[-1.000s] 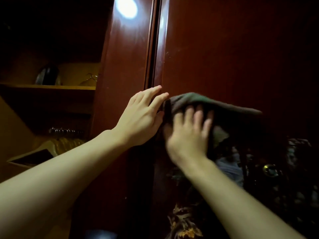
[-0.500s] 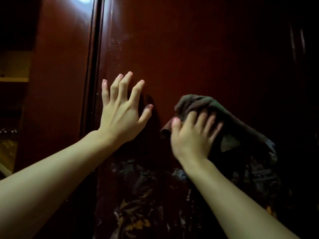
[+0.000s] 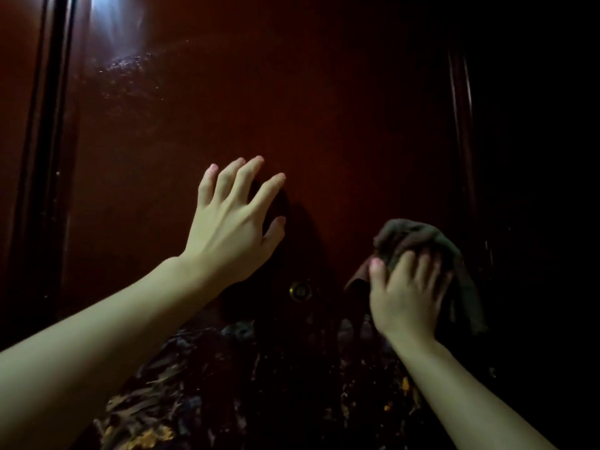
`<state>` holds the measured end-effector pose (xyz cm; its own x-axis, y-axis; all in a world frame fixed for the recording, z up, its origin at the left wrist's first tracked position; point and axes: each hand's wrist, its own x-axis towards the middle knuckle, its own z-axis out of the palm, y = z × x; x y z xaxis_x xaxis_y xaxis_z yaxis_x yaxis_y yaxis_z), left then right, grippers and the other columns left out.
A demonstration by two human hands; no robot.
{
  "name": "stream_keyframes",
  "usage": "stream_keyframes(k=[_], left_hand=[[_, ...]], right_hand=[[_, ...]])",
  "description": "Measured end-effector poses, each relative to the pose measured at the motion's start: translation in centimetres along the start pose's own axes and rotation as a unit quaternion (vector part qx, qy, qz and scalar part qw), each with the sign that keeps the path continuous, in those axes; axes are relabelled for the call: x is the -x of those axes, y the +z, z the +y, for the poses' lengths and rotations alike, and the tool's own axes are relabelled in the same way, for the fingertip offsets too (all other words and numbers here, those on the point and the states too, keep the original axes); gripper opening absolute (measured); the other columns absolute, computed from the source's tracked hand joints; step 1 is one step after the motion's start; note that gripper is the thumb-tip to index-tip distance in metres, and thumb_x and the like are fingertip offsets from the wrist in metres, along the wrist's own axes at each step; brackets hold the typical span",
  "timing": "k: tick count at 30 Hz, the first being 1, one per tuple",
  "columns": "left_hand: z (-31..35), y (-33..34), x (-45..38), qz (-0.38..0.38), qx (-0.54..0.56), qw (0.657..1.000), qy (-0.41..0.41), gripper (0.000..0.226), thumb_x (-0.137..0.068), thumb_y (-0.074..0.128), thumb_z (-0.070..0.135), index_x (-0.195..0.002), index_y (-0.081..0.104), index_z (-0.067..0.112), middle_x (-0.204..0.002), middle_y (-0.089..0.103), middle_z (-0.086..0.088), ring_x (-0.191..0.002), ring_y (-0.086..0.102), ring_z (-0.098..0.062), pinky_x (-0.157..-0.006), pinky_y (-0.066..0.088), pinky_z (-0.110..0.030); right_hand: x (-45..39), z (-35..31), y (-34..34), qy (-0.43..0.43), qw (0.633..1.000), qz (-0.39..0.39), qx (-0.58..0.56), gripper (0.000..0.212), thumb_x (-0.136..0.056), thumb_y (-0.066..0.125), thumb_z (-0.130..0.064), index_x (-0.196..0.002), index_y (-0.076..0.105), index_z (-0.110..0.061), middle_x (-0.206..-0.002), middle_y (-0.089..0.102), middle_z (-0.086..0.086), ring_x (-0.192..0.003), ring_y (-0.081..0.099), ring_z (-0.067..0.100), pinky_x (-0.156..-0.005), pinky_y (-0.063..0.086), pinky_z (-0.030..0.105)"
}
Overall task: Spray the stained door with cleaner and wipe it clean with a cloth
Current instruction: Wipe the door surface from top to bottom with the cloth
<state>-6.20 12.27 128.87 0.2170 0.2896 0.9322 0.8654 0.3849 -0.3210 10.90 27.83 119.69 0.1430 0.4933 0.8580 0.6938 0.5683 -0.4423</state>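
two hands work the door: the right hand bunches the cloth against its lower right panel to scrub. left of that grip, the left hand spreads open on the wood, likely bracing; a peephole sits between them.

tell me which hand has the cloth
The right hand has it: its fingers press the dark cloth against the door. The left hand holds nothing, its spread fingers resting on the bare wood.
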Motion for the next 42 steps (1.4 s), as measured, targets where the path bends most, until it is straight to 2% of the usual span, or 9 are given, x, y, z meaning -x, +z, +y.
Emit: stream_keyframes(k=[4, 8, 11, 13, 19, 24, 28, 35, 42], left_hand=[[1.9, 0.8, -0.3, -0.029, -0.024, 0.999, -0.007, 0.061, -0.084, 0.040, 0.049, -0.136, 0.048, 0.018, -0.145, 0.039, -0.020, -0.135, 0.032, -0.040, -0.111, 0.022, -0.060], [2.4, 1.1, -0.8, -0.025, -0.055, 0.998, -0.015, 0.063, -0.081, 0.038, 0.051, -0.130, 0.051, 0.013, -0.138, 0.043, -0.022, -0.129, 0.036, -0.043, -0.106, 0.026, -0.062], [2.7, 1.4, -0.7, -0.004, -0.061, 0.998, -0.021, 0.064, -0.081, 0.039, 0.052, -0.128, 0.053, 0.011, -0.136, 0.044, -0.024, -0.128, 0.036, -0.043, -0.105, 0.026, -0.062], [3.1, 1.7, -0.7, 0.003, -0.059, 0.998, -0.030, 0.067, -0.081, 0.038, 0.053, -0.129, 0.051, 0.009, -0.137, 0.042, -0.025, -0.129, 0.034, -0.045, -0.106, 0.023, -0.063], [4.3, 2.4, -0.6, 0.003, -0.066, 0.996, -0.057, 0.077, -0.082, 0.035, 0.062, -0.131, 0.046, 0.005, -0.139, 0.037, -0.030, -0.133, 0.026, -0.049, -0.109, 0.014, -0.065], [4.8, 2.6, -0.7, 0.016, -0.079, 0.995, -0.060, 0.079, -0.082, 0.036, 0.064, -0.129, 0.047, 0.002, -0.138, 0.037, -0.032, -0.131, 0.028, -0.051, -0.108, 0.015, -0.067], [4.9, 2.7, -0.7, 0.021, -0.082, 0.994, -0.065, 0.078, -0.081, 0.038, 0.065, -0.128, 0.045, 0.003, -0.139, 0.036, -0.031, -0.132, 0.028, -0.051, -0.108, 0.015, -0.067], [5.0, 3.0, -0.6, 0.021, -0.076, 0.994, -0.071, 0.079, -0.082, 0.037, 0.066, -0.129, 0.044, 0.003, -0.140, 0.035, -0.031, -0.133, 0.026, -0.051, -0.109, 0.014, -0.066], [4.9, 2.6, -0.7, 0.019, -0.069, 0.995, -0.067, 0.074, -0.084, 0.036, 0.066, -0.126, 0.047, 0.006, -0.140, 0.040, -0.027, -0.134, 0.031, -0.047, -0.109, 0.019, -0.063]], right_hand=[[-0.5, 1.2, -0.8, 0.036, 0.999, -0.024, 0.017, 0.060, -0.092, 0.027, -0.048, -0.124, 0.047, -0.002, -0.144, 0.033, 0.025, -0.137, 0.020, 0.041, -0.113, 0.008, 0.059], [0.9, -2.5, -0.2, -0.167, 0.985, -0.025, 0.027, 0.059, -0.087, 0.033, -0.047, -0.114, 0.061, -0.004, -0.127, 0.054, 0.027, -0.125, 0.043, 0.046, -0.105, 0.024, 0.064], [0.5, -3.6, -1.0, -0.252, 0.965, -0.062, -0.042, 0.061, -0.090, 0.030, -0.050, -0.138, 0.043, -0.013, -0.151, 0.030, 0.015, -0.143, 0.014, 0.033, -0.111, 0.011, 0.048], [-0.6, -2.2, -1.0, -0.238, 0.967, -0.078, -0.050, 0.061, -0.093, 0.029, -0.053, -0.142, 0.034, -0.017, -0.156, 0.016, 0.010, -0.145, -0.001, 0.028, -0.112, 0.016, 0.045], [-2.1, 7.1, -0.1, -0.048, 0.997, 0.028, -0.051, 0.068, -0.088, 0.028, -0.053, -0.123, 0.052, 0.000, -0.141, 0.038, 0.029, -0.135, 0.030, 0.043, -0.111, 0.016, 0.055], [-4.4, 9.2, -0.4, -0.097, 0.994, 0.042, 0.006, 0.062, -0.090, 0.029, -0.050, -0.118, 0.053, 0.000, -0.135, 0.044, 0.029, -0.133, 0.034, 0.040, -0.115, 0.011, 0.053], [-8.0, 8.7, -0.9, -0.071, 0.995, 0.065, -0.001, 0.066, -0.087, 0.023, -0.054, -0.122, 0.050, -0.005, -0.141, 0.041, 0.022, -0.140, 0.020, 0.036, -0.113, 0.009, 0.053], [0.3, 10.8, 1.3, -0.018, 0.999, 0.038, -0.015, 0.062, -0.089, 0.026, -0.052, -0.112, 0.053, -0.002, -0.136, 0.047, 0.025, -0.139, 0.022, 0.040, -0.113, 0.008, 0.059], [-5.7, 4.1, -0.4, -0.032, 0.997, 0.056, -0.033, 0.068, -0.084, 0.024, -0.057, -0.118, 0.052, -0.005, -0.141, 0.039, 0.024, -0.136, 0.023, 0.041, -0.112, 0.009, 0.061]])
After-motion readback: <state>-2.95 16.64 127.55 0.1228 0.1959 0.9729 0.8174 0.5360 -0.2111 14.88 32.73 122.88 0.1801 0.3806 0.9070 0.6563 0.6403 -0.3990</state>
